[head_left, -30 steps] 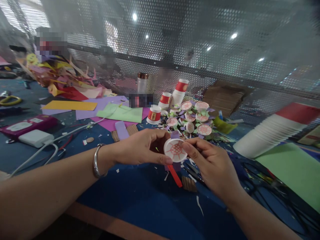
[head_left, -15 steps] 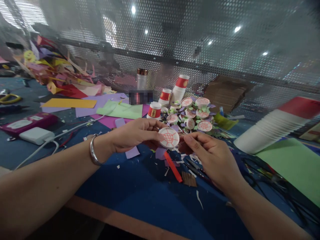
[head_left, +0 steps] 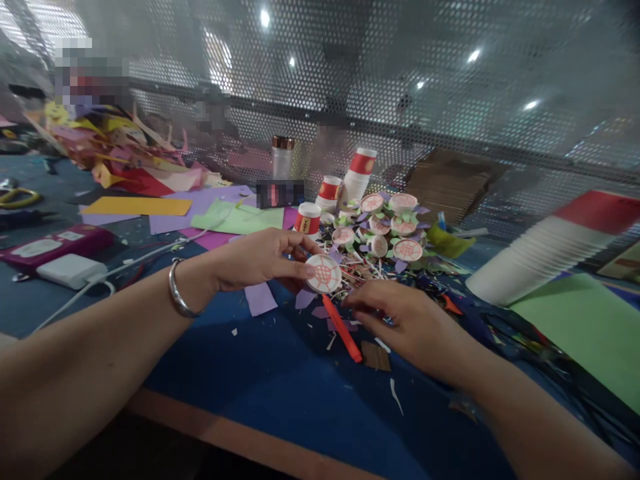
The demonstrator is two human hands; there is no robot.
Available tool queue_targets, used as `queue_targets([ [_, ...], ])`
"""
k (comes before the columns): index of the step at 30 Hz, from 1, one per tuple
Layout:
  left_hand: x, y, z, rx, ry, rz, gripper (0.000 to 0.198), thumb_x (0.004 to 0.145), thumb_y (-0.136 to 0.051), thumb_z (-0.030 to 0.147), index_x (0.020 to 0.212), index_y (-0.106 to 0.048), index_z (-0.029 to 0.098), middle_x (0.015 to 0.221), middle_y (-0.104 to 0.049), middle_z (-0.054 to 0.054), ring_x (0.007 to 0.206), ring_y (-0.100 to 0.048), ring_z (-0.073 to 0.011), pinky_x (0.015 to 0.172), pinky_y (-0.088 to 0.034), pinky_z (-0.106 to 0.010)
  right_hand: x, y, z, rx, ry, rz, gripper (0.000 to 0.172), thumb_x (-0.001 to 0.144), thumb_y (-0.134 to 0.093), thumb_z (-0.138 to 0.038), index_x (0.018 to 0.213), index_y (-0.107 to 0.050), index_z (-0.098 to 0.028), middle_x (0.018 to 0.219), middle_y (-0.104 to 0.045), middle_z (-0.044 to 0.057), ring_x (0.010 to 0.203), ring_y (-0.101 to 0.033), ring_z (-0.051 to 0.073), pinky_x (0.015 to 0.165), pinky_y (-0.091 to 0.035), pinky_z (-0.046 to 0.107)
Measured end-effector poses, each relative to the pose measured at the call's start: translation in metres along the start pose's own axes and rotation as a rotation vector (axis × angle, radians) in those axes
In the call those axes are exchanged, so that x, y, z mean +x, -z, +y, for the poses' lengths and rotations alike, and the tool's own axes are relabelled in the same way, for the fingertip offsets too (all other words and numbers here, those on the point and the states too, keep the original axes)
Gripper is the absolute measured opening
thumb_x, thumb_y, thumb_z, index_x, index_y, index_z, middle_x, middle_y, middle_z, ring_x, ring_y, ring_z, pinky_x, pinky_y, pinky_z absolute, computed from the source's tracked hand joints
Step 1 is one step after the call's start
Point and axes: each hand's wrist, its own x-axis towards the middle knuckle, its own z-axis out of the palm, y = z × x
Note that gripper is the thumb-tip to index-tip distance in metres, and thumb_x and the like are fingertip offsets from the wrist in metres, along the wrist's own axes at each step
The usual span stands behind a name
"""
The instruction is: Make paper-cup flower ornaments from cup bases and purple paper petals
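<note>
My left hand (head_left: 273,263) pinches a round white paper cup base (head_left: 324,274) between thumb and fingers. Red lines in a shell-like pattern are drawn on its face. My right hand (head_left: 400,320) hovers low over the table, right of the cup base and apart from it. Its fingers are bent, with a gap to the thumb and nothing visible between them. Beneath the cup base lies a red marker (head_left: 343,330), near a small piece of brown cardboard (head_left: 376,356). Similar patterned cup pieces (head_left: 407,249) with green and purple paper bits are heaped behind.
Red-and-white paper cups (head_left: 307,219) stand at the back, and a long cup stack (head_left: 545,250) leans at right. Coloured paper sheets (head_left: 140,205), a purple device (head_left: 57,248) and a white cable (head_left: 150,255) lie left. Paper scraps litter the blue table.
My right hand has moved away from the cup piece and down toward the table, covering the dark scissors seen earlier. My left hand has shifted slightly left with the cup base.
</note>
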Motion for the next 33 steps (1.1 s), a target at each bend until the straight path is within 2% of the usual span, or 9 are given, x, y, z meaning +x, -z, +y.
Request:
queue_targets([
  [2, 0.001, 0.001, -0.001, 0.004, 0.005, 0.004, 0.035, 0.083, -0.07, 0.019, 0.116, -0.063, 0.016, 0.097, -0.074, -0.005, 0.076, -0.071, -0.0129, 0.074, -0.057, -0.027, -0.001, -0.005, -0.005, -0.073, 0.107, -0.086, 0.026, 0.091, -0.056, -0.01, 0.106, -0.074, -0.02, 0.097, -0.072, 0.009, 0.091, -0.067, 0.023, 0.082, -0.051, 0.037],
  [5, 0.002, 0.001, -0.002, 0.02, 0.018, 0.01, 0.033, 0.083, -0.069, 0.02, 0.116, -0.065, 0.016, 0.097, -0.075, -0.005, 0.074, -0.07, -0.0116, 0.073, -0.056, -0.026, -0.002, -0.011, -0.012, -0.175, 0.197, -0.155, 0.028, 0.09, -0.056, -0.008, 0.105, -0.075, -0.021, 0.092, -0.068, 0.009, 0.08, -0.063, 0.022, 0.069, -0.047, 0.033],
  [9, 0.001, 0.003, -0.002, 0.037, 0.027, 0.023, 0.027, 0.084, -0.068, 0.021, 0.111, -0.069, 0.016, 0.091, -0.076, -0.004, 0.07, -0.069, -0.0104, 0.069, -0.053, -0.023, -0.004, -0.015, -0.015, -0.313, 0.303, -0.107, 0.027, 0.089, -0.054, -0.005, 0.1, -0.075, -0.019, 0.084, -0.065, 0.008, 0.071, -0.058, 0.022, 0.06, -0.039, 0.032],
  [16, 0.001, 0.004, -0.001, 0.063, -0.006, 0.043, 0.023, 0.085, -0.066, 0.019, 0.106, -0.071, 0.015, 0.088, -0.075, -0.004, 0.067, -0.067, -0.0094, 0.065, -0.051, -0.021, -0.003, -0.013, -0.022, -0.414, 0.424, -0.044, 0.015, 0.091, -0.057, -0.009, 0.093, -0.07, -0.016, 0.086, -0.066, 0.009, 0.073, -0.059, 0.024, 0.063, -0.042, 0.036],
  [21, 0.001, 0.007, -0.002, 0.114, 0.038, 0.067, 0.028, 0.083, -0.067, 0.02, 0.111, -0.071, 0.015, 0.084, -0.075, -0.004, 0.066, -0.067, -0.0106, 0.064, -0.052, -0.021, -0.002, -0.007, -0.022, -0.374, 0.371, -0.006, 0.019, 0.089, -0.055, -0.009, 0.102, -0.067, -0.014, 0.089, -0.066, 0.01, 0.078, -0.063, 0.025, 0.066, -0.047, 0.036],
  [26, 0.001, 0.008, -0.008, 0.203, 0.044, -0.04, 0.037, 0.082, -0.069, 0.024, 0.119, -0.068, 0.017, 0.089, -0.075, -0.005, 0.068, -0.07, -0.0132, 0.063, -0.052, -0.022, -0.003, -0.002, -0.013, -0.212, 0.284, 0.112, 0.022, 0.09, -0.054, -0.013, 0.11, -0.062, -0.016, 0.102, -0.069, 0.013, 0.092, -0.066, 0.026, 0.076, -0.053, 0.039],
  [30, -0.002, 0.0, -0.005, 0.366, 0.077, -0.135, 0.04, 0.084, -0.068, 0.027, 0.123, -0.066, 0.018, 0.083, -0.073, -0.004, 0.063, -0.065, -0.0128, 0.058, -0.048, -0.022, -0.002, 0.001, -0.012, -0.025, 0.163, 0.251, 0.013, 0.092, -0.056, -0.014, 0.1, -0.06, -0.023, 0.101, -0.069, 0.008, 0.095, -0.065, 0.023, 0.084, -0.052, 0.038],
  [33, -0.005, -0.006, -0.002, 0.601, 0.009, -0.167, 0.036, 0.088, -0.065, 0.031, 0.121, -0.068, 0.018, 0.09, -0.074, -0.006, 0.069, -0.065, -0.0151, 0.058, -0.045, -0.023, -0.002, 0.004, -0.017, 0.109, 0.101, 0.368, 0.008, 0.091, -0.061, -0.017, 0.094, -0.062, -0.024, 0.093, -0.067, 0.004, 0.088, -0.065, 0.02, 0.08, -0.052, 0.035],
])
